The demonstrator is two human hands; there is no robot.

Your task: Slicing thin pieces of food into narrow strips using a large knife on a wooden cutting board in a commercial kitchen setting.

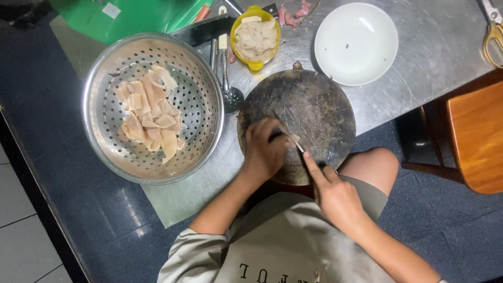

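Left hand (pixel 264 152) sits on the round dark cutting board (pixel 314 105), fingers curled and pressed down on a small pale piece of food (pixel 294 138) at the board's near side. The piece is mostly hidden under the hand, so I can't tell its shape.

Right hand (pixel 335 191) grips a knife (pixel 294 140); fingers are wrapped tight round the handle, index finger stretched along the spine. The blade angles up-left and meets the pale piece just beside the left fingertips. Blade is thin and partly blurred.

The board lies on the steel bench (pixel 419 63), overhanging its near edge above the person's knee.

Around it:
- Metal colander (pixel 105 152) left of the board, holding pale flat strips (pixel 149 112).
- Small yellow bowl (pixel 252 12) behind the board, with more pale strips.
- Slotted metal spoon (pixel 230 94) between colander and board, bowl end touching neither as far as I can tell.
- Empty-looking white plate (pixel 356 43) behind-right of the board, a few specks in it.
- Pink meat scraps (pixel 293 13) near the top edge.
- Gold-handled scissors (pixel 492 34) at the far right.
- Green plastic bag (pixel 131 15) top left.
- Wooden stool (pixel 477 136) right of the bench.
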